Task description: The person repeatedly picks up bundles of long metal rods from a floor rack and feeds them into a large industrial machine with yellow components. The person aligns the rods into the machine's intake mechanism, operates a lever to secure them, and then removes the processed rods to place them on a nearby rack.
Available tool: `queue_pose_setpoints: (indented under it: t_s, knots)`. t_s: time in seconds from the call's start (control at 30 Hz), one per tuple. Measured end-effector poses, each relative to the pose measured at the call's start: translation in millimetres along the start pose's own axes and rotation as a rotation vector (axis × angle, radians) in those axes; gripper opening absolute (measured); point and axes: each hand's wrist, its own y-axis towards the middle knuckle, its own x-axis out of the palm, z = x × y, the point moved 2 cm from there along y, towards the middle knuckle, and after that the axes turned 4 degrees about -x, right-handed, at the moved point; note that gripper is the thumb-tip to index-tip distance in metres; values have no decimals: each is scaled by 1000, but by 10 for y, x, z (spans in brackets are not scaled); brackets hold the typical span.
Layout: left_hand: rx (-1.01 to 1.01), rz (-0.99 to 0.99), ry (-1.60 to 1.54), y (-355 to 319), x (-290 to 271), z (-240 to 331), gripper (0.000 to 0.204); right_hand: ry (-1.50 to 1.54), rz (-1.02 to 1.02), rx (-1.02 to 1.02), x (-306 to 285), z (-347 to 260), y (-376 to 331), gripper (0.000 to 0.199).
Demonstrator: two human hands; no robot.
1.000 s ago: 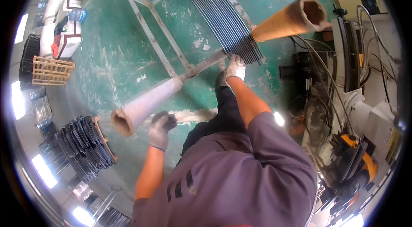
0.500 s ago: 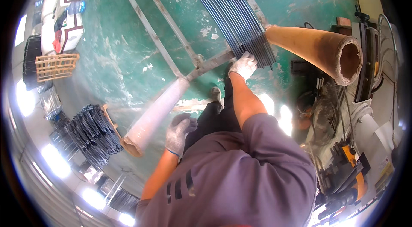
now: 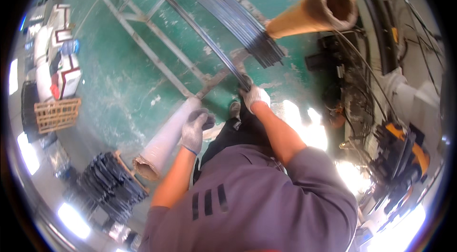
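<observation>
My right hand (image 3: 257, 95), in a whitish work glove, is closed around the near ends of a few long, thin dark metal rods (image 3: 209, 47). These rods stand apart from a larger bundle of rods (image 3: 243, 28) lying across a metal frame (image 3: 157, 59). My left hand (image 3: 194, 128), gloved in grey-white, holds nothing; its fingers are loosely bent and apart. It hovers beside a pale wrapped cardboard tube (image 3: 167, 135) that sticks up at the frame's near corner. A brown cardboard tube (image 3: 302, 16) rises beside the bundle on the right.
Dark machinery with cables (image 3: 352, 75) lines the right side. On the left are a wooden crate (image 3: 57, 114), white packages (image 3: 69, 78) and a stack of black bent pieces (image 3: 107, 183). Underfoot is a worn green floor (image 3: 119, 95).
My right hand has drawn a few rods away from the bundle, leftward and toward me. My left hand has moved slightly, closer to the pale tube. The whole view has shifted.
</observation>
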Motion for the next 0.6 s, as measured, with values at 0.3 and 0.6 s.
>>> queue_pose_setpoints:
  t_s: [0.3,0.6]
  knots:
    - [-126,-382,-487,688,642,5,43,229,321,147,617,1978,-2405,34]
    - [-380,-491,-574,325,1266,-476,20,-340,327,232,1099,2985,-4020,24]
